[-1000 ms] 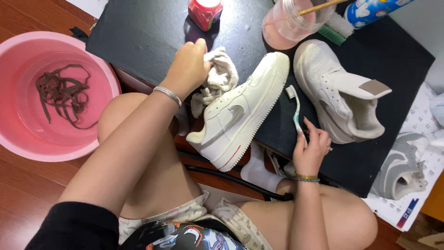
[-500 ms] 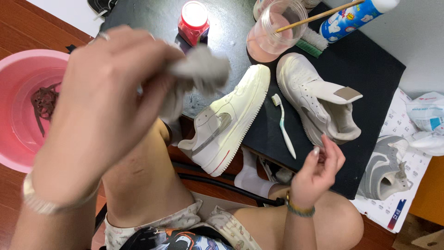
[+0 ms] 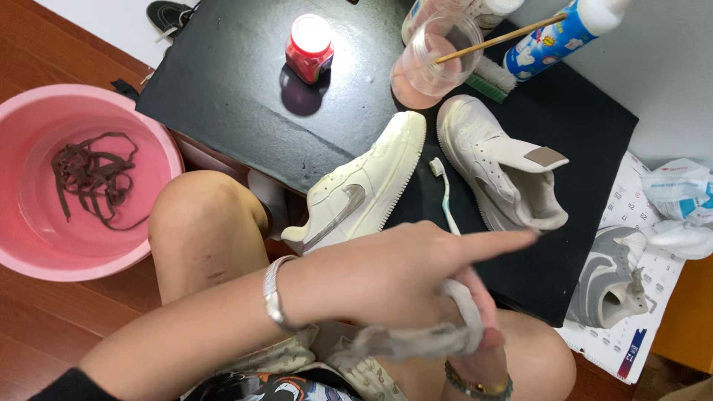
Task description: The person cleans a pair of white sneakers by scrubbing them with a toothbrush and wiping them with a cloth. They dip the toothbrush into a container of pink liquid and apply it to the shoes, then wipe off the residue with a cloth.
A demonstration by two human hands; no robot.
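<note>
A matte black mat point(image 3: 245, 104) with a faintly grainy surface covers the low table in front of the seated person. To its left, on reddish wood flooring, stands a round pink plastic basin point(image 3: 160, 160) holding water and a loose tangle of brown shoelaces point(image 3: 93, 174). On the mat lie two off-white leather sneakers without laces: the near sneaker point(image 3: 356, 197) rests on its side with a grey curved emblem and a ribbed sole edge, hanging partly over the mat's front edge; the far sneaker point(image 3: 497, 167) sits just beside it with its tongue flapped out. A slim white and pale green toothbrush point(image 3: 444, 194) lies between them. Further back are a clear plastic cup point(image 3: 431, 63) of pinkish liquid with a wooden stick in it, a small red jar point(image 3: 310, 46) and a white bottle point(image 3: 564, 33) on its side. A grey sneaker point(image 3: 613, 278) lies on printed paper at the right.

The left hand point(image 3: 386, 275), a silver bracelet on its wrist, crosses over the lap with forefinger pointing out. The right hand point(image 3: 479, 345), wearing a beaded bracelet, is mostly hidden beneath it. Between them a limp, crumpled greyish-white cloth point(image 3: 416, 338) is held, draped around the right hand's fingers just above the knees; which hand clamps it I cannot tell.
</note>
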